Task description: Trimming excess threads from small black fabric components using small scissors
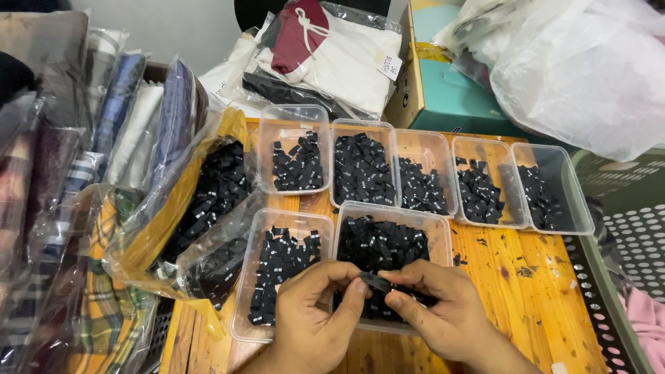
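Seven tubs (556,181) on the table (526,291) already held sorted black labels (361,170), but a bag (208,208) at the left looked well stocked, so much seemed left. Over the near tub (443,228), the left hand (315,312) and right hand (443,308) pinched one label (377,281) between narrowly closed fingertips (357,294).

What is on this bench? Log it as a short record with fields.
surface: orange wooden table
left hand: pinching a small black fabric label
right hand: pinching the same label
under hands: clear plastic tub of black labels
other tubs: six more, all holding black labels
left side: clear plastic bag of labels; bagged folded fabrics
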